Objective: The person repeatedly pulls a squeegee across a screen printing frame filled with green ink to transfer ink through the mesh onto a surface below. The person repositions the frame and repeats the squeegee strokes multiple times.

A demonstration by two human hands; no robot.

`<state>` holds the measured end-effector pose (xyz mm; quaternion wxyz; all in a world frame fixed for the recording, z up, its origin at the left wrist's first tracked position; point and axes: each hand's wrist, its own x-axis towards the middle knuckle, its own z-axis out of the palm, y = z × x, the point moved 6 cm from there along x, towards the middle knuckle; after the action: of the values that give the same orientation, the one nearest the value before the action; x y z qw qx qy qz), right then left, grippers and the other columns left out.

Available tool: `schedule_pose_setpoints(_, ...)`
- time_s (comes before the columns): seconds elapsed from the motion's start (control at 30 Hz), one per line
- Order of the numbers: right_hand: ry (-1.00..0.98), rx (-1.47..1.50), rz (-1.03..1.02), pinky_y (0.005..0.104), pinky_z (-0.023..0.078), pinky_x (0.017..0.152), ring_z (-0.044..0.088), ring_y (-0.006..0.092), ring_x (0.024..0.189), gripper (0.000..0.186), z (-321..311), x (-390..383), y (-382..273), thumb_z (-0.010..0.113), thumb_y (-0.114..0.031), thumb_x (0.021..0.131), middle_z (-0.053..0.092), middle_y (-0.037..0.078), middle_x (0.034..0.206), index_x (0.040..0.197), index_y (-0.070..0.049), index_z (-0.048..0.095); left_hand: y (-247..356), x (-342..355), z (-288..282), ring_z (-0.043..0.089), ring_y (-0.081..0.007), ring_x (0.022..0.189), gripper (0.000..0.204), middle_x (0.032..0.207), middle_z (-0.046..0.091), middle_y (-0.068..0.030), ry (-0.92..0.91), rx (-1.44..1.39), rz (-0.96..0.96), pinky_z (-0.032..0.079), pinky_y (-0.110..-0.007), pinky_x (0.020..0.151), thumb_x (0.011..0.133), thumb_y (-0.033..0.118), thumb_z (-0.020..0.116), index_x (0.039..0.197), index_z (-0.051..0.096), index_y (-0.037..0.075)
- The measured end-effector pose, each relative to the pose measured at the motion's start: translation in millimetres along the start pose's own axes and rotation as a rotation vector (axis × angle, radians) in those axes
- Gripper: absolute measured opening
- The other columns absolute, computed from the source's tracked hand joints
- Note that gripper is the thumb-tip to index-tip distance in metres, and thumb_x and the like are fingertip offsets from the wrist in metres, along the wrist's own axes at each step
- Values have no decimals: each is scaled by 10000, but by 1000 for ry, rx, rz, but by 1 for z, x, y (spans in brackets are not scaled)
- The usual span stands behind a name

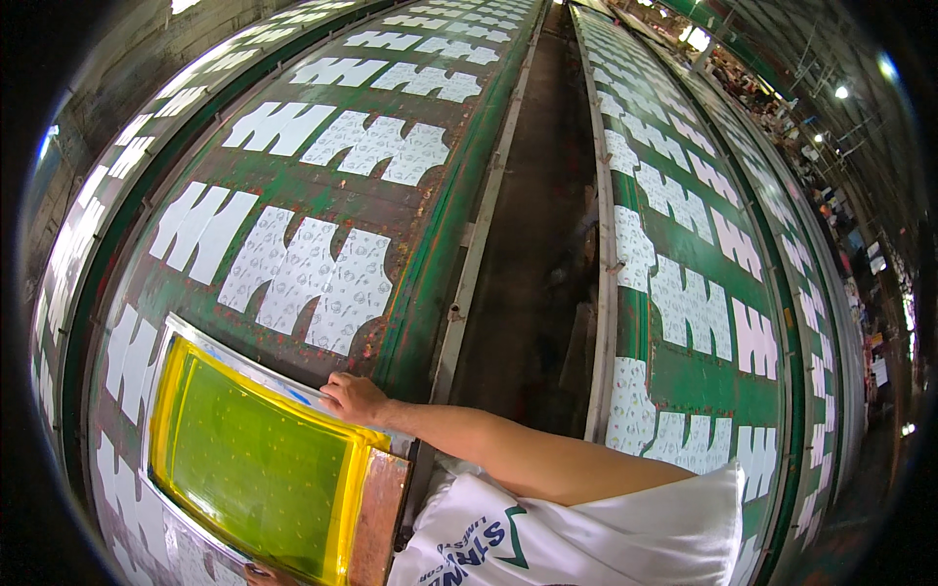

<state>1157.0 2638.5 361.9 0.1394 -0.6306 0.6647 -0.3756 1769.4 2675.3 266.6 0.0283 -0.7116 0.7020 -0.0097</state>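
A screen-printing frame (252,449) with silver edges, yellow-green mesh and a brown board (379,513) at its right end lies over the green printing table at lower left. My right hand (354,398), its forearm crossing from a white sleeve, grips the frame's far edge near the right corner. Down at the bottom edge of the view, my left hand (264,574), mostly cut off, has its fingers on the frame's near edge. Just beyond the frame, white cut fabric pieces (303,278) lie in rows on the table, some printed with a small repeated pattern.
A metal rail (457,313) edges my table beside a dark gap (518,273). Across it runs another long table (743,381) with similar pieces, and further tables curve along both sides. A block wall (68,88) stands at left; hanging lights and clutter fill the far right.
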Motion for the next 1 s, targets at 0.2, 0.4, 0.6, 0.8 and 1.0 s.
schedule_pose_setpoints(0.2, -7, -3, -7, 466, 596, 734, 709, 328, 872, 285, 1, 0, -1, 692, -313, 997, 638, 127, 983, 1098, -51, 741, 1, -14, -15, 286, -486, 1525, 876, 1620, 372, -279, 151, -95, -142, 176, -726, 1209, 995, 706, 518, 1575, 413, 58)
schedule_pose_setpoints(0.4, 13, -11, -4, 471, 590, 723, 704, 330, 870, 269, -1, 1, -4, 709, -314, 982, 628, 135, 969, 1055, -56, 736, 5, -18, -25, 328, -483, 1472, 820, 1560, 405, -276, 226, -152, -196, 225, -709, 1181, 1007, 680, 533, 1519, 443, 45)
schedule_pose_setpoints(0.6, 2, 15, 4, 478, 589, 740, 693, 324, 912, 267, -2, 0, -6, 707, -307, 979, 619, 136, 989, 1069, -58, 740, 9, -11, -27, 369, -480, 1419, 768, 1500, 438, -272, 269, -183, -192, 273, -692, 1152, 1019, 654, 548, 1463, 473, 32)
schedule_pose_setpoints(0.8, 3, 7, 10, 484, 581, 752, 686, 322, 943, 272, 2, 1, -3, 707, -324, 977, 615, 133, 987, 1039, -61, 737, 8, -7, -29, 410, -477, 1365, 718, 1439, 472, -269, 301, -192, -184, 322, -675, 1123, 1031, 628, 563, 1407, 502, 19)
schedule_pose_setpoints(1.0, -7, -12, 4, 486, 576, 740, 681, 325, 926, 263, 5, 2, -1, 703, -327, 978, 609, 131, 975, 1020, -69, 736, 2, -13, -29, 452, -474, 1312, 672, 1379, 505, -266, 334, -192, -198, 370, -658, 1095, 1043, 602, 578, 1351, 532, 6)
